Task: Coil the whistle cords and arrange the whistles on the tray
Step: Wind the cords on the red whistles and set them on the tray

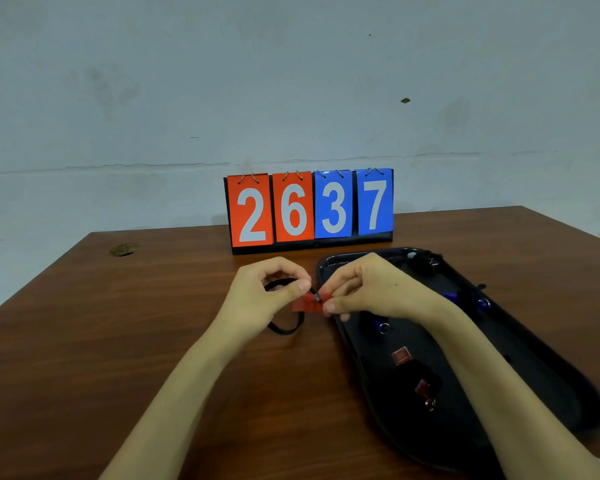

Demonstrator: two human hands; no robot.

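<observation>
Backing wall [291, 81]: pale grey-blue and stained, with a crack line running across it above the table's far edge.
Table [101, 323]: brown wood grain that filled the lower view, with a round hole [123, 250] near its far left corner.
Tray [534, 341]: black and long, it lay on the table's right side, its long axis running from far left to near right.
Scoreboard [309, 209]: stood upright at the table's far edge, just beyond the tray, showing red cards 2 and 6 and blue cards 3 and 7.
Left grip [257, 296]: thumb and forefinger pinched the black cord [284, 329]; one loop sat inside the curled fingers and another hung below the hand.
Right grip [371, 289]: thumb and fingers pinched the red whistle [307, 304].
Red whistle: held over the table between the two grips, just left of the tray's rim. Its long axis ran left to right, with the cord joining at the right-hand end. It was too blurred to tell the mouthpiece end.
Tray contents: two blue whistles [454, 297] and two more red ones [401, 355].
</observation>
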